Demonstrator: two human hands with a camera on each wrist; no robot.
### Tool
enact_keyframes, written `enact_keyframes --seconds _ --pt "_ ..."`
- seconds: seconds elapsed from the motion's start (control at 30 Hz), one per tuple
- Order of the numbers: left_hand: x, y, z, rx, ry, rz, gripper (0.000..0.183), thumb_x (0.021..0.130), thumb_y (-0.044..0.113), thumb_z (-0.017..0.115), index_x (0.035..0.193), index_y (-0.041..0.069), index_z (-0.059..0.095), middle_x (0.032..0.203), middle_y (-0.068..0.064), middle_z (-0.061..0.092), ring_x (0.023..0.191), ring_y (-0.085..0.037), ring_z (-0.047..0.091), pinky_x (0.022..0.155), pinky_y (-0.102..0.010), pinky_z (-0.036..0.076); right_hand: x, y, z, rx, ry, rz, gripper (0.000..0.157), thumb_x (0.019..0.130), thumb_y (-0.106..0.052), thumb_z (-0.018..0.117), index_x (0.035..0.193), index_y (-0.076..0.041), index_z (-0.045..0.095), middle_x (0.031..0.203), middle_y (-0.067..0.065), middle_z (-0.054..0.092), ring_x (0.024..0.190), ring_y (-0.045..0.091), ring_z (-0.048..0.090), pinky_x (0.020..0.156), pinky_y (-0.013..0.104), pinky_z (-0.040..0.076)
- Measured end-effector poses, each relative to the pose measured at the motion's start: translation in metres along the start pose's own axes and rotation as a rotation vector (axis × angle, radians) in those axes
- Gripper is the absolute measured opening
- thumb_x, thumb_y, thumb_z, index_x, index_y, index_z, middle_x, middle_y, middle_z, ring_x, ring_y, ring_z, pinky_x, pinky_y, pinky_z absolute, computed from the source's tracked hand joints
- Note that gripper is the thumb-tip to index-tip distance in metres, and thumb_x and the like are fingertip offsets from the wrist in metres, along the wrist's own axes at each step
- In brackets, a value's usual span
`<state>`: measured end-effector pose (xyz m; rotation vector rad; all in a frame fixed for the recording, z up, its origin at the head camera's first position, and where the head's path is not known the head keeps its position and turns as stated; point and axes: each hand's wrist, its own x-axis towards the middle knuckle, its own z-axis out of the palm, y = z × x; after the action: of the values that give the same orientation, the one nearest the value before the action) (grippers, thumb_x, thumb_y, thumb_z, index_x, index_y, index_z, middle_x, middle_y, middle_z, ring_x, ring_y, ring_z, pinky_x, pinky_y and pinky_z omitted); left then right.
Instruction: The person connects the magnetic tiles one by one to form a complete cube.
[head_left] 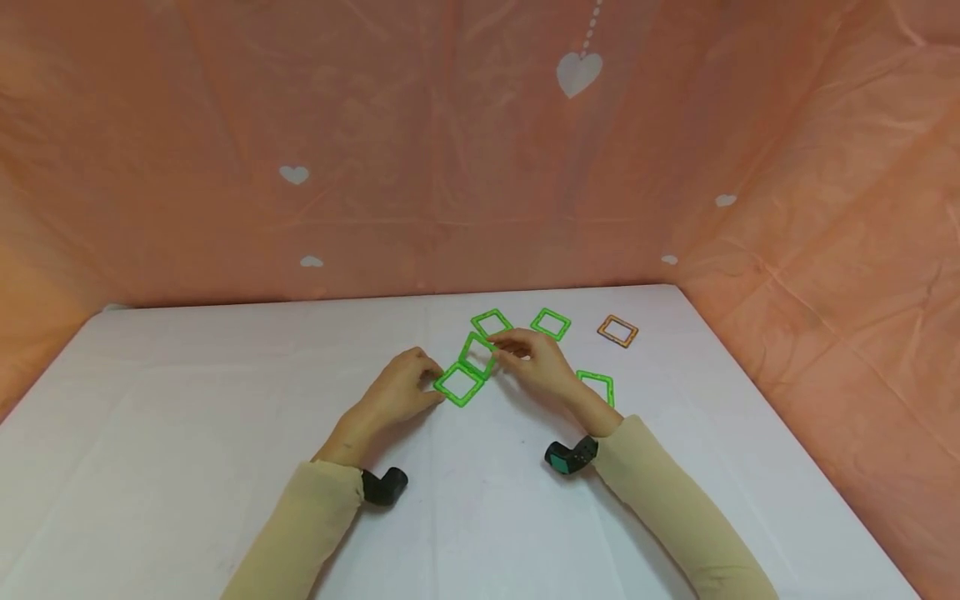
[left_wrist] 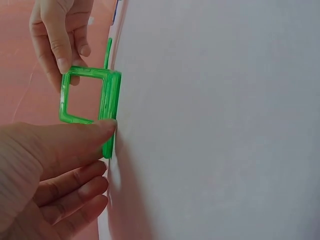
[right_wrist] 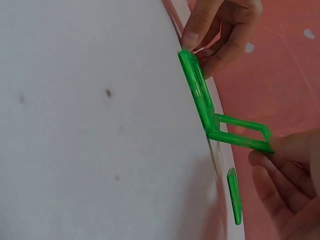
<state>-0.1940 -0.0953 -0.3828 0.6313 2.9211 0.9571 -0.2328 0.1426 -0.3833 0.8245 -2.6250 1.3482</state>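
Near the middle of the table my left hand [head_left: 397, 387] pinches a green square building tile [head_left: 472, 394] by its left corner, thumb on one side and fingers on the other. A second green square tile [head_left: 466, 348] meets it along one edge and stands up at an angle, as the right wrist view shows. My right hand [head_left: 536, 362] pinches this raised tile [right_wrist: 242, 142] at the edge away from the joint. Both tiles are hollow frames. In the left wrist view, my left thumb [left_wrist: 75, 142] lies close to the joint.
Behind my right hand lies another green tile [head_left: 491, 312], with one more green tile [head_left: 551, 312] to its right. An orange tile [head_left: 625, 322] lies at the far right. My right forearm partly covers a further green tile [head_left: 611, 390]. Orange cloth [head_left: 450, 167] hangs behind the white table [head_left: 187, 417].
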Motion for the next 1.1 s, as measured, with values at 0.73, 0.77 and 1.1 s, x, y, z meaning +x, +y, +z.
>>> enact_keyframes --seconds 0.73,0.77,1.1 --pt "0.002 0.007 0.004 0.029 0.004 0.000 0.030 0.076 0.018 0.081 0.096 0.001 0.068 0.095 -0.009 0.058 0.095 -0.025 0.056 0.088 -0.041 0.048 0.010 0.004 0.004 -0.001 0.021 -0.026 0.023 0.090 -0.003 0.063 0.112 0.002 0.068 0.105 0.017 0.071 0.091 0.027 0.067 0.077 0.032 0.055" --pt "0.002 0.007 0.005 0.029 0.004 0.001 0.032 0.076 0.018 0.081 0.098 0.001 0.067 0.097 -0.009 0.058 0.096 -0.026 0.056 0.089 -0.042 0.047 0.010 0.005 0.004 0.004 0.020 -0.026 0.023 0.090 -0.003 0.063 0.112 0.002 0.068 0.105 0.017 0.071 0.091 0.027 0.067 0.078 0.032 0.055" --pt "0.007 0.006 0.008 0.032 0.000 -0.005 0.073 0.076 0.021 0.081 0.136 -0.002 0.046 0.116 -0.018 0.056 0.109 -0.031 0.055 0.097 -0.045 0.045 0.015 0.006 0.009 0.063 -0.001 0.001 0.025 0.091 -0.008 0.065 0.114 -0.001 0.067 0.106 0.016 0.071 0.091 0.026 0.067 0.079 0.033 0.055"
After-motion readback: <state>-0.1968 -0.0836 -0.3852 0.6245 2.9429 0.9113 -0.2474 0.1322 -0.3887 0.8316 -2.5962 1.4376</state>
